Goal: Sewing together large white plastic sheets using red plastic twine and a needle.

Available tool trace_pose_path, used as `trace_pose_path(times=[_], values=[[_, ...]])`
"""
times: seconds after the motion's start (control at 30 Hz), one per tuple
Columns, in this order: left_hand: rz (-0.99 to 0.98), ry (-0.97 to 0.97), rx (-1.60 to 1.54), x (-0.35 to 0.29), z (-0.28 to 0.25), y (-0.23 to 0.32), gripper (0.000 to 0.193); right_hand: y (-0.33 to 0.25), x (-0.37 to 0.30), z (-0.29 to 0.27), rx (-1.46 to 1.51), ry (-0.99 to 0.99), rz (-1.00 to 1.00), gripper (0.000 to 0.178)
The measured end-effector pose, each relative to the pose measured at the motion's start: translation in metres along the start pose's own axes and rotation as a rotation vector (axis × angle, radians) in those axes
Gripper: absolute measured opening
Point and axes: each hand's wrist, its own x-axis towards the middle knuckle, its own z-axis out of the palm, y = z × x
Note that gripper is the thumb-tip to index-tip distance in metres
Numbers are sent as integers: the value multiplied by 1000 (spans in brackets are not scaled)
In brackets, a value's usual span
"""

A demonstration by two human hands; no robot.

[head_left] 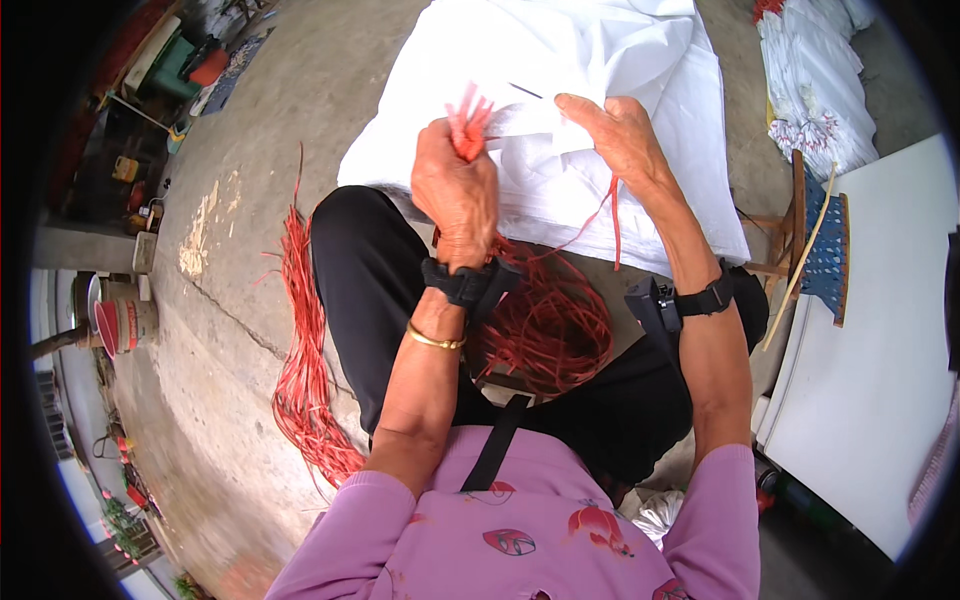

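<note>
My left hand (455, 180) is closed around red plastic strips (468, 125), whose frayed ends stick up above the fist. To its right, my right hand (620, 135) is closed on a fold of a white sack (560, 45), thumb pointing left. A thin dark needle-like rod (525, 91) lies just left of that thumb; whether the fingers hold it, I cannot tell. From below the right hand hangs a red strip (616, 225). The white sack spreads over my knees and beyond, in a stack of white sheets.
A tangled heap of red strips (550, 330) lies between my legs, and a long bundle (300, 350) on the concrete floor at left. At right are a small blue-seated stool (828, 250), a thin stick (800, 255), a white panel (880, 330) and bundled white sacks (815, 80).
</note>
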Motion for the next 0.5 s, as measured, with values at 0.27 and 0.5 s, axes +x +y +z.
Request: trace_pose_path(times=[0.27, 0.5], values=[[-78, -179, 101, 5, 4, -3, 16, -4, -3, 1, -68, -25, -6, 59], [-500, -159, -690, 9, 4, -18, 25, -11, -6, 5, -254, -60, -50, 58]])
